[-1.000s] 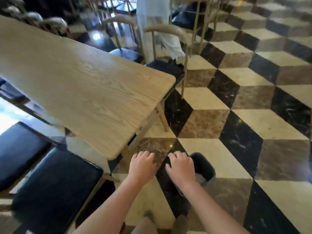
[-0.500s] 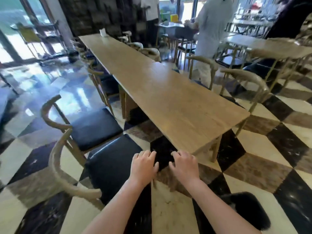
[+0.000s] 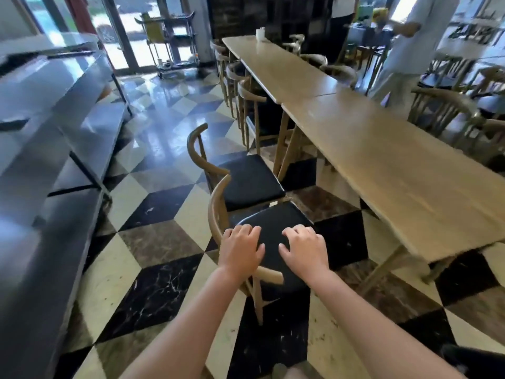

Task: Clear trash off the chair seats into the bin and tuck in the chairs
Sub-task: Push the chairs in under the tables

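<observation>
Two wooden chairs with black seats stand pulled out from the long wooden table. Over the near chair, both hands hover palm down. My left hand is above its curved backrest and my right hand is above the seat. Neither hand holds anything, and the fingers are loosely curled and apart. The second chair stands just beyond, its seat bare. I see no trash on either seat. A dark bin shows at the bottom right corner.
A steel counter runs along the left, with a checkered floor aisle between it and the chairs. More chairs are tucked in farther up the table. A person in white stands at the far right beside other chairs.
The view has swung left, from the bin and the table's end to the two pulled-out chairs. Both hands, still empty, now hang over the near chair.
</observation>
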Motion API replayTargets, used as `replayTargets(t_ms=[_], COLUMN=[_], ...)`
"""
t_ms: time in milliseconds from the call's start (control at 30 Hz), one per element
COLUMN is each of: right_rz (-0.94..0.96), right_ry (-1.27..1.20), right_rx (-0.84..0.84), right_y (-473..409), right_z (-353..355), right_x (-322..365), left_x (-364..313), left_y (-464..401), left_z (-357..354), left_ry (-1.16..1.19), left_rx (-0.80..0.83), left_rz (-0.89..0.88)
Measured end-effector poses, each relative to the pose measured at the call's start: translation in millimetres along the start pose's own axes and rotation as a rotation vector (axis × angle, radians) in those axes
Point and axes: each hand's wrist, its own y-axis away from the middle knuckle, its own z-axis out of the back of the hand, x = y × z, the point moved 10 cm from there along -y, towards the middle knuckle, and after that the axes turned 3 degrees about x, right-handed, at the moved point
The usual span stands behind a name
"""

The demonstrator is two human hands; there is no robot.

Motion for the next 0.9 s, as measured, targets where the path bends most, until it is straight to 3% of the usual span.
replayTargets(t_ms=[200, 567, 900], right_rz=[0.112, 0.185, 0.041], right_ry=[-0.02, -0.064, -0.052], right_rx=[0.026, -0.006, 0.006], right_y=[-64.0, -227.2, -343.6], right_z=[-25.1, -47.8, -88.7], right_x=[80.1, 193.0, 255.2], left_x=[95.7, 249.8, 372.9], left_y=[-11.2, -117.0, -210.9], left_z=[18.4, 62.7, 71.6], left_ry=[0.002, -0.103, -0.099], left_rx=[-0.018, -0.071, -0.034], left_rz=[0.12, 0.173, 0.061])
